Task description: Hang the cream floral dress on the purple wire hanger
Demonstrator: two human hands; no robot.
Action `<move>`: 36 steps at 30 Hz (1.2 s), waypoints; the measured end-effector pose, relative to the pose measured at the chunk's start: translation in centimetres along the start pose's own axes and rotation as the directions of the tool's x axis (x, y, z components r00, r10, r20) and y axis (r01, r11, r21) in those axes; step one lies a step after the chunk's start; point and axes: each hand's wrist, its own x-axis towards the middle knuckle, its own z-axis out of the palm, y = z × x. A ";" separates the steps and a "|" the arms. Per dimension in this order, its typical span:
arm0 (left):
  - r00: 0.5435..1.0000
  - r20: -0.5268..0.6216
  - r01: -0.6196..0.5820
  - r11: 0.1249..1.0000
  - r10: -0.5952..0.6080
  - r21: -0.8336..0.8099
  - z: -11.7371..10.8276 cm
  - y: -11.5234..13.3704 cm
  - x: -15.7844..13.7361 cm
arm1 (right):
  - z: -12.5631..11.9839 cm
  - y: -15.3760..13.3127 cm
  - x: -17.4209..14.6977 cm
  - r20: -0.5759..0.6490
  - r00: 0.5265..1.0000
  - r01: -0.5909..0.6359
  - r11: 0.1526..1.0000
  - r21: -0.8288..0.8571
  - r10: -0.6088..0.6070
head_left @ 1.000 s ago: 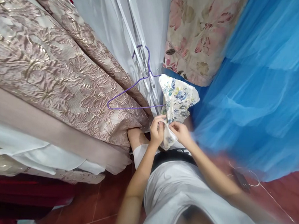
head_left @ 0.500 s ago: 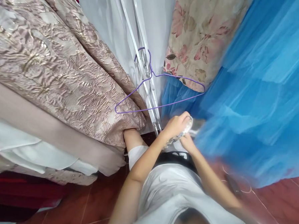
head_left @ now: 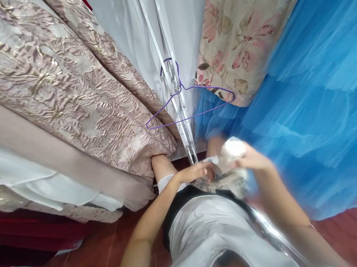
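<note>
My right hand (head_left: 254,158) is closed around a crumpled white bundle (head_left: 233,149), held up over my lap; motion blur hides what it is exactly. Below it, pale patterned material (head_left: 229,182) lies bunched across my lap. My left hand (head_left: 197,172) is at the near-left side of that material, fingers loosely bent and apart, with nothing visible in them. Ahead of both hands, a purple wire hanger (head_left: 192,117) hangs by its hook from a white metal frame (head_left: 181,139).
Pink brocade fabric with gold patterning (head_left: 105,109) hangs on the left. To the right hang a floral cloth (head_left: 236,46) and layered blue tulle (head_left: 309,114). Dark red garments (head_left: 31,233) hang low at the left, above red floor tiles (head_left: 91,249).
My hands have moved apart. The right one has lifted outward to the right with the white bundle, while the left has let go and drawn back left. The hanger has swung slightly.
</note>
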 end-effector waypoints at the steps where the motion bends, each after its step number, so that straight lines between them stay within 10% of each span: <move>1: 0.997 -0.069 -0.037 0.998 0.040 0.047 0.4 0.4 0.0 | -0.3 -0.9 0.2 -0.013 1.000 0.023 1.000 -0.009 -0.023; 4: 0.921 -0.308 -0.173 0.959 0.238 0.223 1.4 2.0 1.2 | 0.0 -2.9 0.8 0.033 0.999 0.044 0.997 -0.059 -0.042; 9: 0.918 -0.329 -0.183 0.973 0.219 0.138 1.7 2.8 2.6 | 1.1 -4.7 0.9 0.208 0.976 0.107 0.974 -0.199 -0.064; 14: 0.711 -0.652 -0.273 0.958 0.264 0.090 -0.3 3.9 0.0 | -0.5 -5.3 0.6 -0.129 0.987 0.053 0.948 -0.312 -0.098; 19: 0.872 -0.465 0.032 0.933 0.149 0.359 -3.3 5.9 -2.4 | -3.7 -3.9 2.8 -0.459 0.861 0.059 0.939 -0.340 -0.220; 23: 0.862 -0.469 0.212 0.702 0.193 0.680 -7.2 5.5 -4.1 | -8.8 -2.0 5.5 -0.676 0.650 0.163 0.933 -0.322 -0.347; 25: 0.837 -0.504 0.255 0.662 0.214 0.705 -8.3 5.4 -4.9 | -11.5 -1.4 7.2 -0.694 0.626 0.174 0.931 -0.322 -0.357; 30: 0.790 -0.536 0.231 0.666 0.297 0.710 -5.9 7.3 -5.1 | -15.4 -1.1 12.1 -0.622 0.669 0.261 0.912 -0.316 -0.407; 36: 0.784 -0.521 0.233 0.619 0.337 0.750 -3.7 8.7 -4.9 | -15.4 -1.9 16.1 -0.461 0.872 0.072 0.975 -0.211 -0.164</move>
